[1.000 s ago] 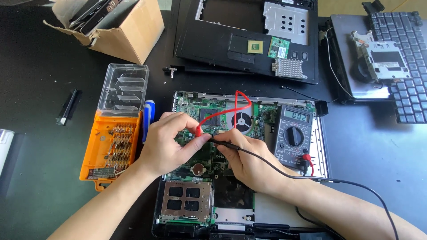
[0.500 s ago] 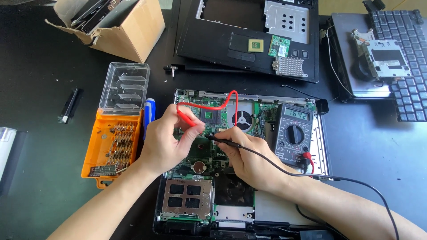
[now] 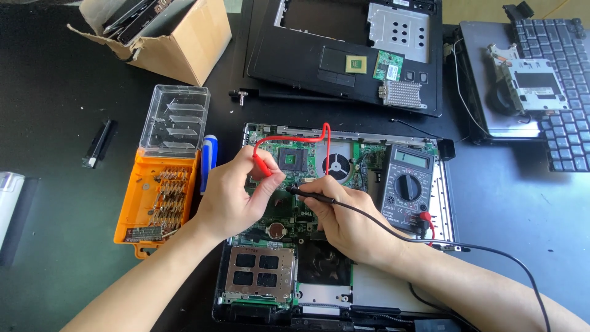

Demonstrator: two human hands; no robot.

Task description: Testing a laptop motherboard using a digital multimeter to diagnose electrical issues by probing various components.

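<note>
The left hand pinches the red probe and the right hand pinches the black probe, tips close together over the green board.

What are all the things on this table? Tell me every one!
Green circuit board: one, inside the open laptop base, centre.
Multimeter: one, grey, on the base's right side.
Red probe: one, in the left hand.
Black probe: one, in the right hand.
Bit case: one, orange with clear lid open, left.
Blue screwdriver: one, beside the case.
Cardboard box: one, brown, top left.
Black laptop cover: one, top centre.
Keyboard: one, dark, top right.
Left hand: pinching the red probe.
Right hand: pinching the black probe.
</note>
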